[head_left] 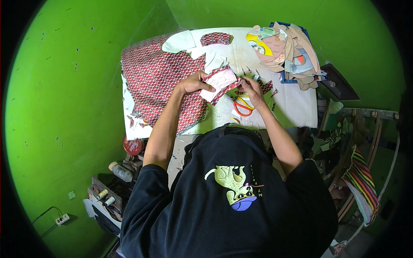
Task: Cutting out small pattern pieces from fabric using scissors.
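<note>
My left hand [195, 84] is closed on the near-left end of a pale pink pattern piece [223, 79], thumb lying on top. Under the pink piece lies a patch of red patterned fabric [218, 96], its edges showing all round. At the patch's right end, the fingers of my right hand [253, 91] pinch its edge. Scissors with red and yellow handles [243, 109] lie on the white tabletop [297, 107] just below my right hand; their blades are partly hidden. To the left spreads a large red patterned cloth [157, 81], passing beneath my left forearm.
A blue crate [287, 78] heaped with cardboard pattern pieces [297, 51] stands at the far right. A cut red fabric piece [216, 38] and a pale sheet [178, 41] lie at the back. Fabric scraps [266, 87] are strewn by my right hand. Green walls [69, 99] enclose the table's back and left.
</note>
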`<state>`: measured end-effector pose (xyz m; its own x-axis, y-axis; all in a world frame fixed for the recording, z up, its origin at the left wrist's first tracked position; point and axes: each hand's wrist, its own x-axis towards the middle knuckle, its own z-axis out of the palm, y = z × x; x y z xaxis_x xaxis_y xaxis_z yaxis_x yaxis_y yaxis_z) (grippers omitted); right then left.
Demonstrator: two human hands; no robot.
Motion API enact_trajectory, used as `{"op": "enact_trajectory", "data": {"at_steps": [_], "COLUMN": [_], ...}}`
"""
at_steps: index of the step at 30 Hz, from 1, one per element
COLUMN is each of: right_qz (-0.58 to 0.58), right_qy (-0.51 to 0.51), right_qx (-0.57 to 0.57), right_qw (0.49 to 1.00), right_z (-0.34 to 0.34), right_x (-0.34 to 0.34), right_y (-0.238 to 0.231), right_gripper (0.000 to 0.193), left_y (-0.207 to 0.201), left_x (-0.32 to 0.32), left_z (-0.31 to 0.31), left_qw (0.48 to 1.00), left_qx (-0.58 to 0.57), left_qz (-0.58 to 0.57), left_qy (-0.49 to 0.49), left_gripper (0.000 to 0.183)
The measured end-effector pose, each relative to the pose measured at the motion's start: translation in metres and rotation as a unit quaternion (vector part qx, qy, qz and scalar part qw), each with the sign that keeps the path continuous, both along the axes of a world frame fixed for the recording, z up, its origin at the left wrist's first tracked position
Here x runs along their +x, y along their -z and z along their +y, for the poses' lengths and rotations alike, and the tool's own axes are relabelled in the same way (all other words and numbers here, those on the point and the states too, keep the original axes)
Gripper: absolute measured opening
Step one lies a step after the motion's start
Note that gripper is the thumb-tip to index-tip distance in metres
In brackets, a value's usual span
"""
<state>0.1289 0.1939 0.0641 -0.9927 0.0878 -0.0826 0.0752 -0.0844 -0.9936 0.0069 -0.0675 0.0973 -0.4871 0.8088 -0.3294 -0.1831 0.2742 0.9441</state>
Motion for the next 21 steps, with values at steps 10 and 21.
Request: {"op": "enact_trajectory", "data": {"at_steps": [10, 21], "right_qz": [0.039, 0.035], "right_qy": [-0.027, -0.103], "right_qx": [0.130, 0.118], "right_qw": [0.990, 0.987], "right_z": [-0.009, 0.010], "right_x": [-0.036, -0.070], "right_y": [-0.046, -0.036], "right_gripper": [0.027, 0.029], "left_y": [-0.002, -0.021], "left_x": [-0.006, 0.013], "left_z": [0.016, 0.043], "left_qw": [0.999, 0.997], "left_qx": [-0.025, -0.004], "left_qz": [0.026, -0.068], "left_qy": [0.040, -0.031], "left_gripper": [0.024, 0.037]}}
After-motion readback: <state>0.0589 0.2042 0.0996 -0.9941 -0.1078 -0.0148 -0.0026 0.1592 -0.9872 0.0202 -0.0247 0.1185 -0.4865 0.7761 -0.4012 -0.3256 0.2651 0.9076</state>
